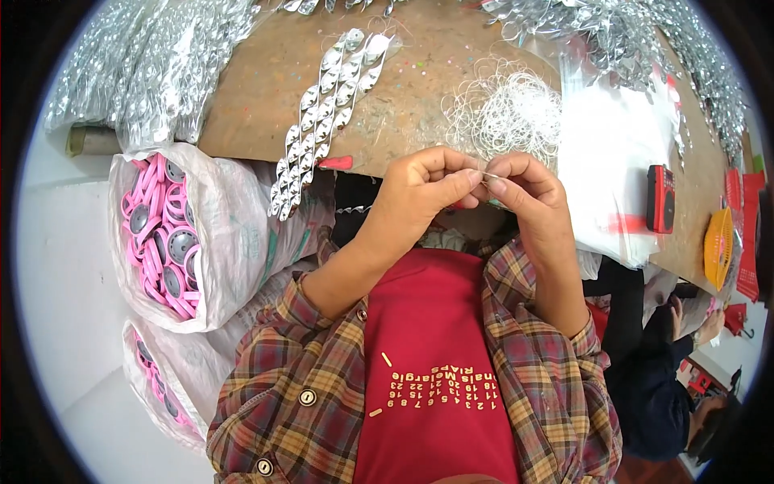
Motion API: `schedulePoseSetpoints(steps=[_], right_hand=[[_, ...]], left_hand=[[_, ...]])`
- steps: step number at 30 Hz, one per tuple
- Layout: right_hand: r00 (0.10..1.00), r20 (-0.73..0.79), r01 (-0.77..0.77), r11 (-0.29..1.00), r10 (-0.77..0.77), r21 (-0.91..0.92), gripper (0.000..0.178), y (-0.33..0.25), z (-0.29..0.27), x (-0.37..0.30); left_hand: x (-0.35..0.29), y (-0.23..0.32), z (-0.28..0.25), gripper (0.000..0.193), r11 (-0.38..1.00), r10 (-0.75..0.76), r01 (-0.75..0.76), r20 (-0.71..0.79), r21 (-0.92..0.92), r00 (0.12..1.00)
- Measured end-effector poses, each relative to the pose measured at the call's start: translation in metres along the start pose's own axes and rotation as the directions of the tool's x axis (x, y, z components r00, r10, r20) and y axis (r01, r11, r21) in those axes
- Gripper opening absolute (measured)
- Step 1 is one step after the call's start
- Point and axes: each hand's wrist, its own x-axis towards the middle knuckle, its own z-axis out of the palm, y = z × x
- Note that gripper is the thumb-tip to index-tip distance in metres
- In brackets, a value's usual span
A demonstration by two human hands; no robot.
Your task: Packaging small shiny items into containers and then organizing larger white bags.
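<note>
Both hands raised in front of the chest, just off the near edge of the brown table (pixel 242 105). Left hand (pixel 421 184): thumb and index pinched, other fingers curled in. Right hand (pixel 535 192): same pinch, fingers bent, tips meeting or almost meeting the left ones. Between the fingertips, a thin pale strand (pixel 490 175); too fine at this size to tell whether it is looped or knotted.

Just beyond the hands, a loose tangle of white thread (pixel 516 113) on the table. Right of it, a stack of clear-white plastic bags (pixel 605 137) reaching over the near edge, with a red-and-black device (pixel 660 199) on its right side. Yellow basket (pixel 716 250) farther right, near the table's edge.

Left of the thread, well apart: twisted silver strips (pixel 322 117) laid side by side, lower ends past the table edge; a red piece (pixel 336 163) next to them. Shiny silver tinsel heaped at far left (pixel 165 77) and far right.

At the person's left, an open white sack (pixel 230 242) full of pink-rimmed grey wheels (pixel 167 234), a second sack (pixel 193 367) below. Co-worker in dark clothes (pixel 653 395) at lower right.
</note>
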Motion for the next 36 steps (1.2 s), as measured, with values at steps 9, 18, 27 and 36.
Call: schedulePoseSetpoints(steps=[9, 18, 27, 36], right_hand=[[0.999, -0.032, -0.016, 0.990, 0.011, -0.141, 0.008, 0.003, -0.006, 0.001], [0.998, -0.031, -0.061, 0.991, 0.058, -0.123, 0.010, 0.003, -0.011, 0.001], [0.924, 0.134, 0.342, 0.613, -0.359, -0.713, 0.011, -0.009, -0.006, 0.004], [0.881, 0.234, 0.409, 0.418, -0.411, -0.811, 0.007, 0.002, -0.007, 0.007]], left_hand=[[0.003, -0.001, -0.001, 0.017, 0.980, -0.168, 0.175, 0.085, -0.095, 0.982], [0.005, -0.003, -0.003, 0.017, 0.972, -0.210, 0.221, 0.121, -0.081, 0.970], [0.003, -0.014, 0.004, 0.015, 0.982, 0.013, -0.012, -0.004, 0.188, 1.000], [0.006, -0.007, 0.000, 0.017, 0.984, -0.137, 0.132, 0.034, 0.123, 0.990]])
